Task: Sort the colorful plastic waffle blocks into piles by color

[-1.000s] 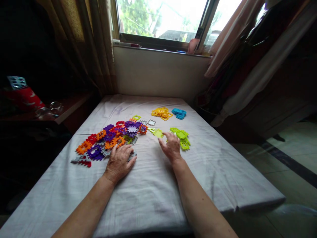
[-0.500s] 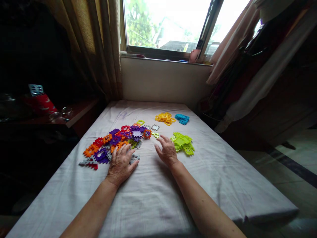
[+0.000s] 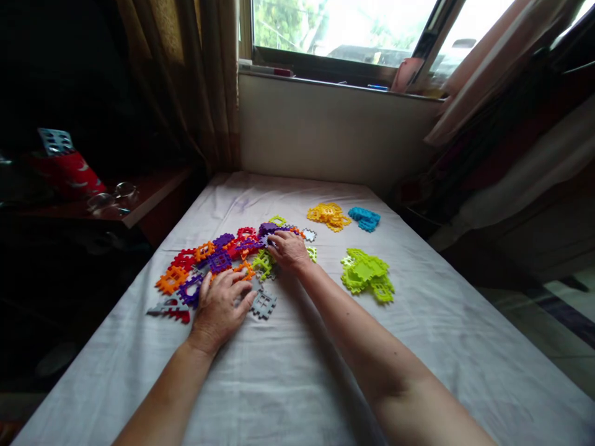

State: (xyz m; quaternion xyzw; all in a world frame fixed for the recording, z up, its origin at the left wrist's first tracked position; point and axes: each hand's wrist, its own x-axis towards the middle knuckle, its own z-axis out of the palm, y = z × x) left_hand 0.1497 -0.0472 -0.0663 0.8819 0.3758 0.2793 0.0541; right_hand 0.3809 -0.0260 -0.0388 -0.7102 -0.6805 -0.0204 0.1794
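A mixed pile of plastic interlocking tiles [image 3: 218,257] in orange, red, purple, grey and green lies on a white cloth-covered table [image 3: 297,365]. My left hand [image 3: 219,308] rests flat at the pile's near edge, fingers spread, beside a grey tile [image 3: 264,304]. My right hand [image 3: 289,249] reaches across onto the pile's right end, fingers curled down on the purple and green tiles there; what they grip, if anything, is hidden. Sorted heaps lie to the right: lime green tiles [image 3: 367,274], yellow tiles [image 3: 329,215], blue tiles [image 3: 364,218].
A wall and window sill [image 3: 334,77] stand behind the table, with curtains [image 3: 186,80] on both sides. A dark side shelf [image 3: 116,207] at the left holds a red item and glass objects. The table's right edge drops to the floor [image 3: 567,310].
My right hand has left the lime green heap and moved left onto the mixed pile. The left hand has stayed at the pile's near edge. The camera has shifted.
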